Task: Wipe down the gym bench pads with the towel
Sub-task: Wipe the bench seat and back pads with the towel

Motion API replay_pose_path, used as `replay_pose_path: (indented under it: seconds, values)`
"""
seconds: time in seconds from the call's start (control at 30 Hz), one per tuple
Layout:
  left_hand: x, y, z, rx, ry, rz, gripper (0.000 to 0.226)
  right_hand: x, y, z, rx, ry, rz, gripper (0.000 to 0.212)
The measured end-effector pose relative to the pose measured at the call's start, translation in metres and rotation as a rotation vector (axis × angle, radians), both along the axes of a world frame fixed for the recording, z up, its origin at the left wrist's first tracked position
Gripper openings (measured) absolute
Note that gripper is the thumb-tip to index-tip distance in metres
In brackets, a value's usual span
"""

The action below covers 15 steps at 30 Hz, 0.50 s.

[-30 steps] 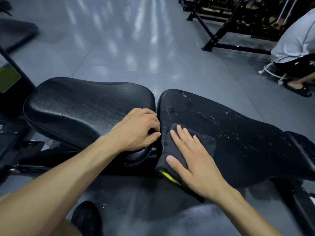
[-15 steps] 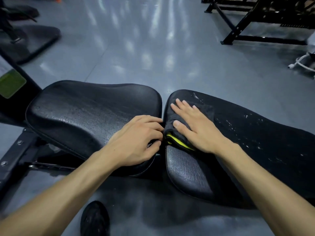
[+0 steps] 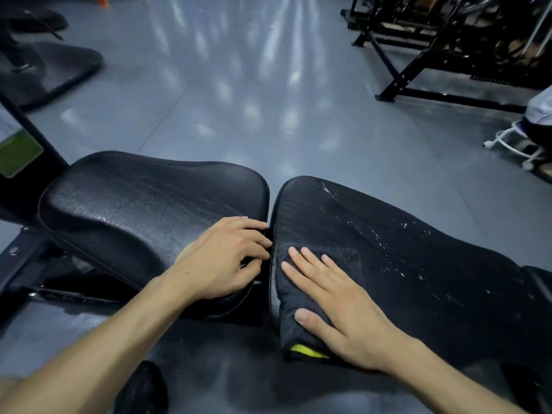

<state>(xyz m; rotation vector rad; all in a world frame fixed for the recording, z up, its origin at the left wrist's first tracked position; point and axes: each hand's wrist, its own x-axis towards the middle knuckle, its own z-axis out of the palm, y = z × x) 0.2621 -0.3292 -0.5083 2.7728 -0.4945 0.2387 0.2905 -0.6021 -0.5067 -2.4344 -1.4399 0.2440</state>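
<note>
Nearest, the right hand (image 3: 343,309) lies flat with straight fingers on the dark towel (image 3: 301,282), pressing it onto the near edge of the right bench pad (image 3: 418,264) — white flecks dot that pad beyond. Just left, the left hand (image 3: 227,261) curls over the corner of the left bench pad (image 3: 143,210), gripping it. Farther off, grey floor (image 3: 239,100) and a black rack (image 3: 448,55)

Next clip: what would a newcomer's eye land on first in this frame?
Two bare hands meet at the gap between two black bench pads. The right hand presses a dark towel with a yellow-green tag flat on the right pad, which is flecked with white specks. The left hand rests on the left pad, its fingers curled at the edge.
</note>
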Motion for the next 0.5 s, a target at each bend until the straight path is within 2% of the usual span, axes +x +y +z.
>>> replay_pose_path:
  seconds: [0.1, 0.23, 0.3, 0.5]
  values:
    - [0.0, -0.002, 0.002, -0.006, 0.013, 0.031, 0.038, 0.019, 0.004, -0.002, 0.019, 0.01, -0.001, 0.062]
    - [-0.002, -0.005, 0.007, -0.016, 0.022, 0.047, 0.043, 0.067, 0.031, -0.005, 0.06, 0.031, -0.307, 0.064]
    - [-0.003, -0.005, 0.009, -0.014, 0.032, 0.045, 0.045, 0.069, 0.042, -0.007, 0.04, -0.004, -0.375, 0.066]
    - [-0.003, -0.005, 0.008, -0.009, 0.031, 0.041, 0.035, -0.013, 0.011, -0.004, 0.029, -0.048, -0.14, 0.07]
